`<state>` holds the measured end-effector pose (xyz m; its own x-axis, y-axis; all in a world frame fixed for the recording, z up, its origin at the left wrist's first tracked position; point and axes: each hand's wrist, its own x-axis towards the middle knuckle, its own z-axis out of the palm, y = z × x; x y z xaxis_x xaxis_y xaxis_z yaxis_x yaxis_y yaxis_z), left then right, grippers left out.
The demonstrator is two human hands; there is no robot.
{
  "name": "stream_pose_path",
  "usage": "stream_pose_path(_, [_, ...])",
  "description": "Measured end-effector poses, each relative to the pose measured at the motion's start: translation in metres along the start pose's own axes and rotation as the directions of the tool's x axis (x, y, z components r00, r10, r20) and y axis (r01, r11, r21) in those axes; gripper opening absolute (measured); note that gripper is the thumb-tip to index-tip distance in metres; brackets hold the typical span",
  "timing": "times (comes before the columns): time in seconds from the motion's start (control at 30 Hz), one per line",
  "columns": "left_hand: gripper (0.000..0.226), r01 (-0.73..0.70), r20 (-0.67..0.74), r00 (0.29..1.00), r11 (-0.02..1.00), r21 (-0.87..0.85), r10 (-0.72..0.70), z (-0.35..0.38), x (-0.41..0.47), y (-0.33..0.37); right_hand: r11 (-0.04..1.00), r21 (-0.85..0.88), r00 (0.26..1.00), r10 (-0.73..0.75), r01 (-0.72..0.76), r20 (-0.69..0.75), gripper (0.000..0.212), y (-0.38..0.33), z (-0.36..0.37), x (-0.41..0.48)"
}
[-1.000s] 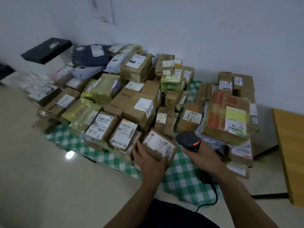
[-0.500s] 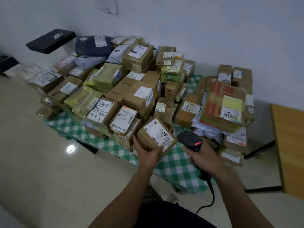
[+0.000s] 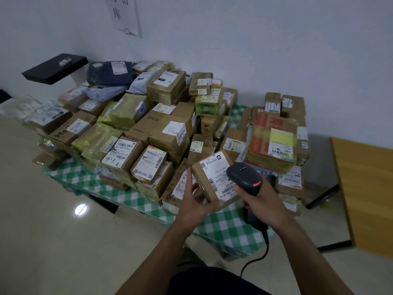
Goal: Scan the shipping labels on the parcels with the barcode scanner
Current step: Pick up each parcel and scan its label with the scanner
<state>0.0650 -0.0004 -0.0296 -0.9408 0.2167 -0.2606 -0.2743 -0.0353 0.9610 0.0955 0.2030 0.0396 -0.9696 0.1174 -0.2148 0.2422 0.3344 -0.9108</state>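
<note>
My left hand (image 3: 196,206) grips a small brown cardboard parcel (image 3: 212,177) from below, lifted off the pile with its white shipping label (image 3: 219,179) facing up. My right hand (image 3: 258,202) holds the black barcode scanner (image 3: 244,177) by its handle. The scanner's head hovers over the label's right side, a red light glowing on it, and its black cable (image 3: 258,254) hangs down toward my lap. Behind spreads a big pile of labelled parcels (image 3: 161,133) on a green-and-white checked cloth (image 3: 225,226).
A red-printed box with a yellow-green label (image 3: 274,141) tops the right stack. A wooden table (image 3: 365,188) stands at the right. A black flat box (image 3: 55,68) juts out at the far left. Glossy tiled floor (image 3: 63,231) lies left, a paper sign (image 3: 125,15) hangs on the wall.
My left hand has lifted the small parcel off the pile and turned its label upward. The scanner in my right hand has come over the label.
</note>
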Motion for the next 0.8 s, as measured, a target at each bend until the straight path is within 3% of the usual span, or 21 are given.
stream_pose_path(0.13, [0.138,-0.072,-0.040,0.996,0.994,0.080,0.075,-0.003,0.019,0.012,1.000,0.011,1.000,0.004,-0.004,-0.014,0.043,-0.008,-0.014,0.001])
stream_pose_path(0.27, [0.145,-0.126,-0.137,0.979,0.975,0.184,0.152,-0.009,0.041,0.023,0.997,-0.065,0.999,-0.034,0.036,0.029,0.043,-0.012,-0.022,-0.002])
stream_pose_path(0.5, [0.147,-0.174,-0.183,0.956,0.945,0.278,0.230,-0.019,0.075,0.025,0.991,-0.130,0.991,-0.004,0.021,0.133,0.038,-0.008,-0.026,0.003])
stream_pose_path(0.8, [0.155,-0.165,-0.188,0.955,0.935,0.314,0.232,-0.021,0.083,0.017,0.991,-0.126,0.987,0.059,-0.040,0.152,0.052,-0.011,-0.027,0.002])
